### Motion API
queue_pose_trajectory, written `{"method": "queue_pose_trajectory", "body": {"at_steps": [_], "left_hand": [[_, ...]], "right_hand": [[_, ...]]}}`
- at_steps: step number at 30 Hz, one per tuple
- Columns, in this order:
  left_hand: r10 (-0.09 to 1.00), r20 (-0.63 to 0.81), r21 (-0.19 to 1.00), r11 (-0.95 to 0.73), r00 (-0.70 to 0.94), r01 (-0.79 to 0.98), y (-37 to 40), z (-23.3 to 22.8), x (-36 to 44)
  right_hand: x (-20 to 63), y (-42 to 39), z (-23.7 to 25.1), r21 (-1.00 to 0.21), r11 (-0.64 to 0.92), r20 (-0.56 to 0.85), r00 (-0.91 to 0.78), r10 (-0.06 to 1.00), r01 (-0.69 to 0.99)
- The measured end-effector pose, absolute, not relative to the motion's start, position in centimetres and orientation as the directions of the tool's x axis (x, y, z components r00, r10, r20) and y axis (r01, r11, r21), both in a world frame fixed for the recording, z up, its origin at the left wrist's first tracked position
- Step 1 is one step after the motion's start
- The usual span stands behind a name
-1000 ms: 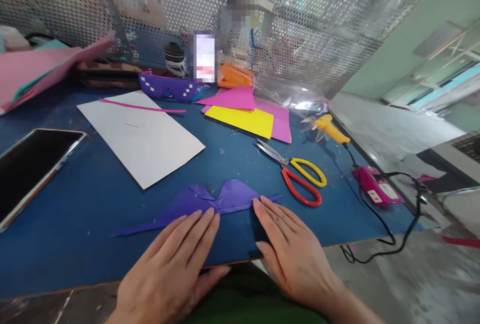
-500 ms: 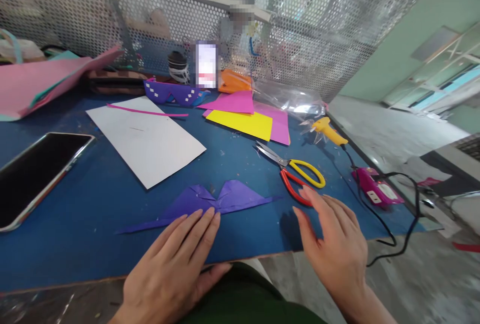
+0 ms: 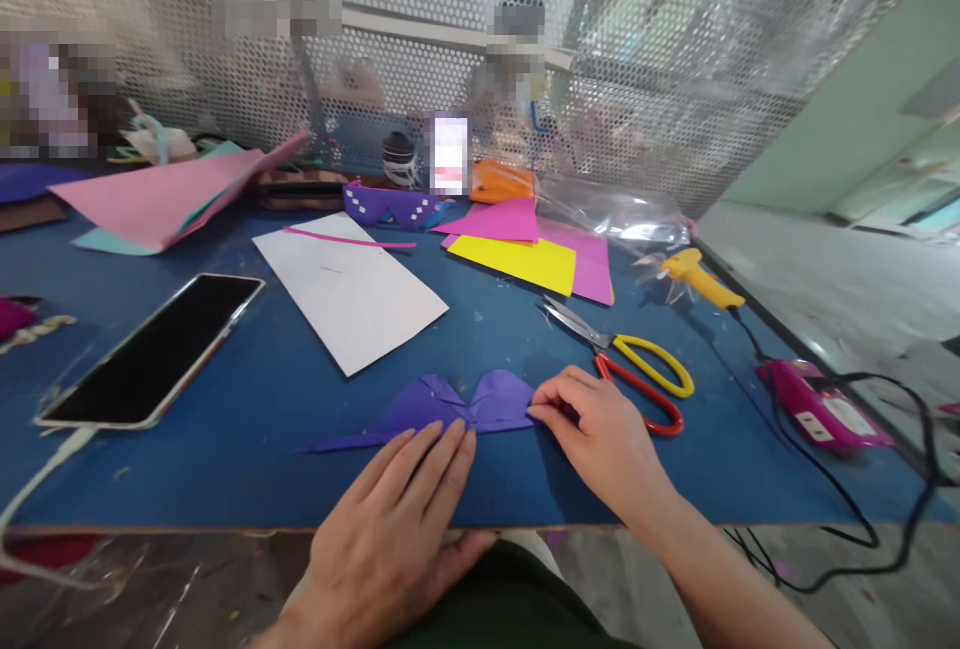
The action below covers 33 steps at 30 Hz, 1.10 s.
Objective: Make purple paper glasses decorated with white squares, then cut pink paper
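Note:
A folded purple paper shape with two rounded humps and a long thin left tip lies near the table's front edge. My left hand rests with stretched fingers on its lower middle edge, the thumb below the table rim. At the right end of the paper, my right hand pinches it between thumb and fingers, hiding that tip. Scissors with one yellow and one red handle lie just behind my right hand, blades partly apart.
A white sheet bears a thin pink strip. Behind are purple paper glasses, yellow paper and a lit phone. A dark phone lies left. Right are a yellow glue gun and a pink power strip with black cords.
My right hand has moved left from beside the scissors and closed on the paper's right end. My left hand stays on the paper. The camera view has shifted left.

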<state>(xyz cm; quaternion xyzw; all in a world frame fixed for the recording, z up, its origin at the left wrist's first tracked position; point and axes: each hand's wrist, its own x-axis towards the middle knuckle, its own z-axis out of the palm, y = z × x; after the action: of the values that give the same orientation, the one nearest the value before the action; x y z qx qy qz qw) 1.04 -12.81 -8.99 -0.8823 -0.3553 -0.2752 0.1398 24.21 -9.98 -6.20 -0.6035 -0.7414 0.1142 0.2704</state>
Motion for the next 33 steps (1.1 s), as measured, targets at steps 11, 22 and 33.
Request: {"method": "queue_pose_trajectory", "body": {"at_steps": [11, 22, 33], "left_hand": [[0.545, 0.585, -0.044, -0.717, 0.600, 0.695, -13.0, -9.6, 1.0], [0.564, 0.594, -0.040, -0.691, 0.574, 0.722, -13.2, -9.8, 1.1], [0.607, 0.672, 0.111, -0.649, 0.424, 0.752, -12.8, -5.8, -2.4]], "right_hand": [[27.3, -13.3, -6.3, -0.580, 0.039, 0.495, 0.314, 0.811, 0.813], [24.6, -14.6, -7.4, 0.043, 0.615, 0.325, -0.593, 0.737, 0.788], [25.3, -14.7, -7.6, -0.074, 0.593, 0.451, -0.504, 0.737, 0.802]]}}
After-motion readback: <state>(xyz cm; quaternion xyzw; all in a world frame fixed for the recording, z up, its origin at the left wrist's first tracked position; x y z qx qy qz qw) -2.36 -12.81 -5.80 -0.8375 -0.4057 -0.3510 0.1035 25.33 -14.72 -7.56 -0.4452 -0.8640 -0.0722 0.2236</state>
